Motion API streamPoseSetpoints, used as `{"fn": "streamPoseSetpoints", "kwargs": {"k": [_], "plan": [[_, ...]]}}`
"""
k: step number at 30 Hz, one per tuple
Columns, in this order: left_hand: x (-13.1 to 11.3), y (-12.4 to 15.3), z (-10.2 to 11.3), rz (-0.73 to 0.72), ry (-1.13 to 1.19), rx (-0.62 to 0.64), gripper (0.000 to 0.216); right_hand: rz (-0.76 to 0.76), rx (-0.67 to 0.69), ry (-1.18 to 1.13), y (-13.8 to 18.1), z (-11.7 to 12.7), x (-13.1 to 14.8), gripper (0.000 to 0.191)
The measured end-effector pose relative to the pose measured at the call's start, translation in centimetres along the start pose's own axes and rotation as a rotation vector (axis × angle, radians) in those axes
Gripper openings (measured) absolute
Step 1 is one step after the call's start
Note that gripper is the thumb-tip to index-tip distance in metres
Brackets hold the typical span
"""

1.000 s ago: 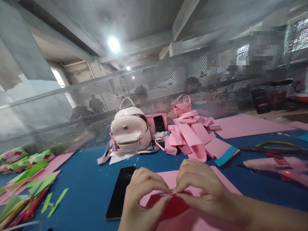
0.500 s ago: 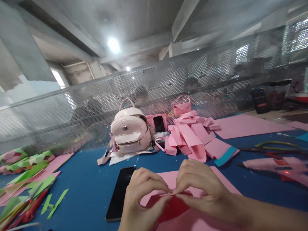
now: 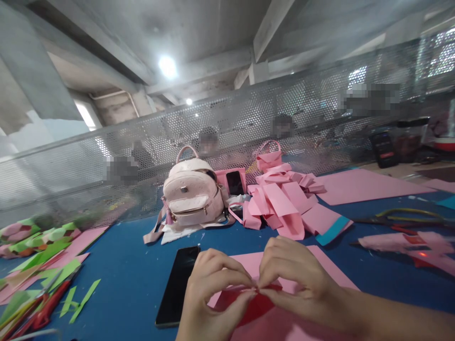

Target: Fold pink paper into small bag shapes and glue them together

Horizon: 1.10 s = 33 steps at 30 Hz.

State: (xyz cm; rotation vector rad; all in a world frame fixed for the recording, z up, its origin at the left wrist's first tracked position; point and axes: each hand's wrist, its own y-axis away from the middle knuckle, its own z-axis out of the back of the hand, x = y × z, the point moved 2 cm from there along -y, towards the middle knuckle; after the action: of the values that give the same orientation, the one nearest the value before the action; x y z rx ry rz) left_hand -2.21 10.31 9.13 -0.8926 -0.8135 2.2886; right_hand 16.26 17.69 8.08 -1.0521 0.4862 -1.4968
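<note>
My left hand [image 3: 218, 291] and my right hand [image 3: 296, 272] meet at the front middle, thumbs and forefingers pinched together on the upper edge of a piece of red paper [image 3: 261, 308]. The fingertips of both hands nearly touch, and the exact fold between them is hidden. Under and behind the hands lies a pink paper sheet [image 3: 322, 258]. Just left of my left hand, a black phone [image 3: 177, 284] rests flat on the blue table [image 3: 117, 279].
A pale pink backpack [image 3: 192, 194] stands behind, beside a heap of pink paper pieces [image 3: 277, 203]. At right are a pink glue gun [image 3: 401, 242] with a red light and yellow-handled scissors [image 3: 405, 217]. Red-handled scissors [image 3: 50, 308] and green paper strips [image 3: 85, 300] lie left.
Both hands keep their pinch on the red paper. They have shifted very slightly; the things around them stay in place.
</note>
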Motion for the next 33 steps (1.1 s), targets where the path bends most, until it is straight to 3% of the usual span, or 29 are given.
{"fn": "streamPoseSetpoints", "kwargs": {"k": [5,19,26,33], "plan": [[0.10,0.03,-0.06,0.054,-0.010,-0.077,0.009,-0.021,-0.005,0.011,0.03,0.09,-0.25,0.010],[0.03,0.02,-0.09,-0.047,0.074,0.041,0.017,-0.027,0.015,-0.019,0.16,0.06,-0.12,0.011],[0.00,0.07,0.18,-0.053,-0.056,0.009,0.015,-0.030,0.024,-0.025,0.34,-0.12,-0.24,0.009],[-0.33,0.07,0.18,-0.115,-0.047,-0.021,0.018,-0.009,0.020,-0.032,0.26,-0.06,-0.09,0.011]]}}
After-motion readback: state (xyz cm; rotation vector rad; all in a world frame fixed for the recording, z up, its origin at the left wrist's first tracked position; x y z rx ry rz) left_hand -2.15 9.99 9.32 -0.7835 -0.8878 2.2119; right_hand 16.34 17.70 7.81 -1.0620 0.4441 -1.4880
